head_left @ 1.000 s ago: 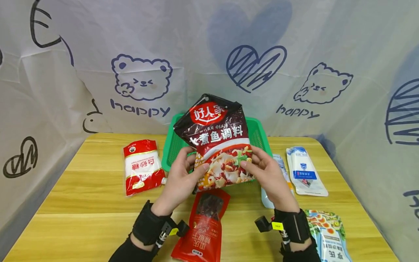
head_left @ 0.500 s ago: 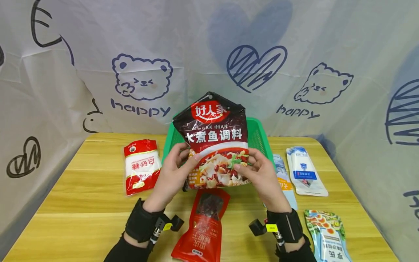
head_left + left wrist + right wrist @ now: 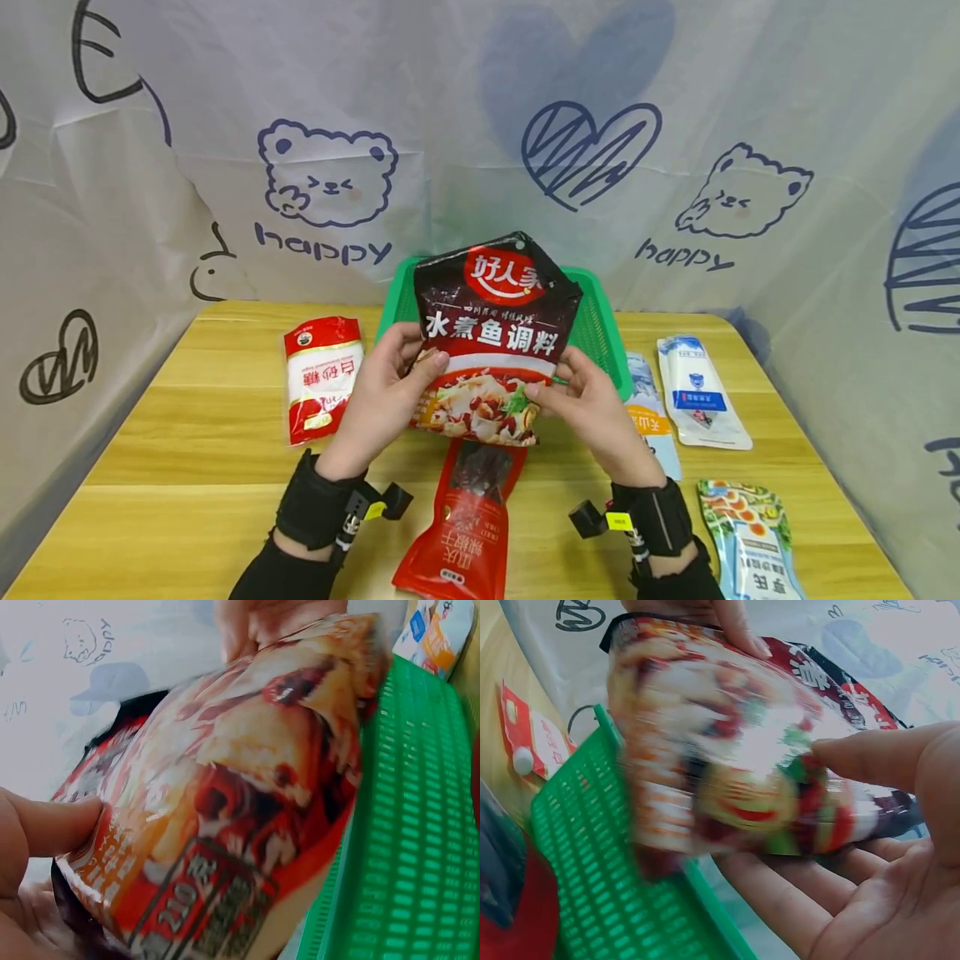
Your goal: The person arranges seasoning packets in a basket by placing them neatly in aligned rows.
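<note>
Both hands hold up a dark red and black seasoning packet [image 3: 491, 342] with a picture of fish slices on its front. My left hand [image 3: 390, 387] pinches its left edge, thumb on the printed face and fingers behind. On the opposite edge my right hand [image 3: 588, 404] grips it the same way, its thumb [image 3: 877, 754] pressing near the green garnish in the right wrist view. The packet tilts, its top leaning right, in front of a green basket [image 3: 603, 333] that it partly covers. Below it, a red pouch of dried chilies [image 3: 468, 533] lies on the table.
A red and white sugar bag [image 3: 322, 379] lies left of the basket. To the right lie a white and blue packet [image 3: 701, 392], a light blue and orange packet [image 3: 652, 417] and a colourful pouch [image 3: 750, 533]. A printed cloth [image 3: 450, 108] hangs behind the wooden table [image 3: 180, 467].
The seasoning packet has turned clockwise, its top swinging right and dipping lower. The left hand has shifted left and slightly up; both hands keep their hold.
</note>
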Available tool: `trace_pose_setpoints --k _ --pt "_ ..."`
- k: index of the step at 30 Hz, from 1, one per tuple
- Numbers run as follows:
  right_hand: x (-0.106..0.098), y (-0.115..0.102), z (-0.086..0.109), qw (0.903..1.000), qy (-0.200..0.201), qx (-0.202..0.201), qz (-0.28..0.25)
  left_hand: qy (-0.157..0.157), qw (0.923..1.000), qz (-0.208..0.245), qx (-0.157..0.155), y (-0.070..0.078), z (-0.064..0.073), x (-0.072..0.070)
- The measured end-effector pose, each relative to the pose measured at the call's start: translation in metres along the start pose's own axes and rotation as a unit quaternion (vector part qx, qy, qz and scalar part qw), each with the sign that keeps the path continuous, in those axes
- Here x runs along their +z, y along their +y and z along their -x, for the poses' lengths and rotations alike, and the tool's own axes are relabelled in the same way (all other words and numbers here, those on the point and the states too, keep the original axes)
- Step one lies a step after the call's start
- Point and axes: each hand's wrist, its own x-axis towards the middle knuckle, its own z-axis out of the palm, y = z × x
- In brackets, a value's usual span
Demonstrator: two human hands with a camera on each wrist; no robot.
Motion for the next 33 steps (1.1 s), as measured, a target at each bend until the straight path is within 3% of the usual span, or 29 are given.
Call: trace_pose_setpoints --k 10,14,19,25,33 --pt "-0.014 -0.013 0.009 0.9965 0.066 -0.05 -0.01 -0.055 0.9966 -0.058 0.021 0.0 0.001 -0.003" --pt "-0.018 -0.019 0.013 0.9941 0.091 -0.048 0.035 -0.082 0.994 -0.07 0.017 0.0 0.001 -0.002" --pt "-0.02 -0.018 0.016 0.9862 0.092 -0.021 0.136 -0.113 0.9903 -0.081 0.008 -0.002 0.001 -0.001" --pt "-0.019 -0.019 0.017 0.9771 0.101 -0.019 0.186 -0.117 0.989 -0.091 0.003 -0.008 -0.001 0.001" --pt "-0.013 -0.028 0.022 0.9639 0.132 -0.091 0.213 -0.103 0.9911 -0.085 0.003 -0.01 -0.002 0.002"
